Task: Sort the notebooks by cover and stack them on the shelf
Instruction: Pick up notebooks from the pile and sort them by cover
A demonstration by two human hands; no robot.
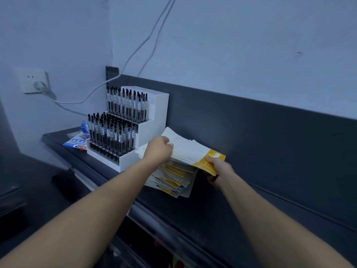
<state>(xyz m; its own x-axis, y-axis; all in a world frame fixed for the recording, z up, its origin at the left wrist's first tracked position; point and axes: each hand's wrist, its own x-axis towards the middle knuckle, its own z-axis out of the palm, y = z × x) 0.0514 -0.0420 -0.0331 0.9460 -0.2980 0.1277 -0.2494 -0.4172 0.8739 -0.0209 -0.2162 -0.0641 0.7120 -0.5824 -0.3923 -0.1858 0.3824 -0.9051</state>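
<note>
Head view: left hand (159,149) curls over the edge of the top notebooks (190,149) at 9 o'clock; right hand (219,169) pinches their yellow corner at 4 o'clock. Lift them level (both ends held) off the stack (173,179) on the shelf (193,213), clear of the rack (152,130) at 10 o'clock.

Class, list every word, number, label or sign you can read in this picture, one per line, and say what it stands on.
No text here is clear enough to quote.
On the notebooks: a white mark on the yellow cover corner, too blurred to read.
On the pens: small labels on the barrels, too small to read.
On the blue packets: white print, blurred.
</note>
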